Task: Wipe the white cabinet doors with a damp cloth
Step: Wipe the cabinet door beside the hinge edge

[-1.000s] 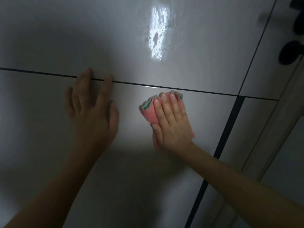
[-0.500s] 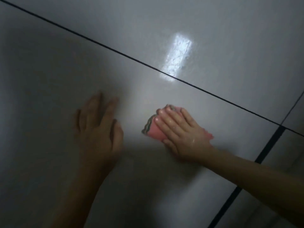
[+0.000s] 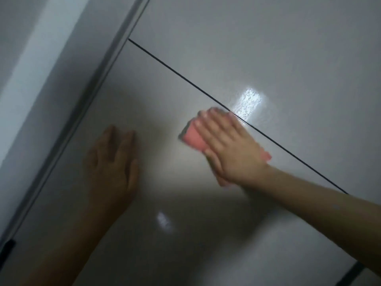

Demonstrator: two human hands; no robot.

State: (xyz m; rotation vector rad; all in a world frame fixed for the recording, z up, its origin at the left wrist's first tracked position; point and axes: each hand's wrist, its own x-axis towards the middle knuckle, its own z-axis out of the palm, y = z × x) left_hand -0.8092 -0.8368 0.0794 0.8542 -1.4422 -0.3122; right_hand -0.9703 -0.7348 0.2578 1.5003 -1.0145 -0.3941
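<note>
White glossy cabinet doors fill the view, dimly lit, tilted in frame. Far left: a pale wall (image 3: 31, 65), then a grey frame strip (image 3: 86, 96) running from top centre down to the lower left edge; this bounds the lower door (image 3: 165, 234) on its left side. Left hand (image 3: 111, 168): fingers straight, lying flat on the lower door, holding nothing; judged a brace. Centre: a small light glare (image 3: 164, 220) on the door below the hands. Cloth (image 3: 192, 137): pink, folded into a thick pad, with a darker edge showing at its left end; it lies on the lower door just below the seam (image 3: 175, 73), a thin dark gap slanting from upper left to lower right between the lower door and the upper door (image 3: 268, 38). Right hand (image 3: 228, 147): fingers straight, pressing the cloth flat on the panel, fingertips at the seam; blurred, so finer detail cannot be told. Right of it: a bright mottled glare (image 3: 250, 104) across the seam, apparently a wet film. Handling, as judged: cloth light, soft, limp, likely to slide easily on the gloss; best held by flat palm pressure over its middle. Doors stiff, smooth, slippery when wet. Room: open panel lies left toward the strip and below; the seam may snag the cloth edge.
</note>
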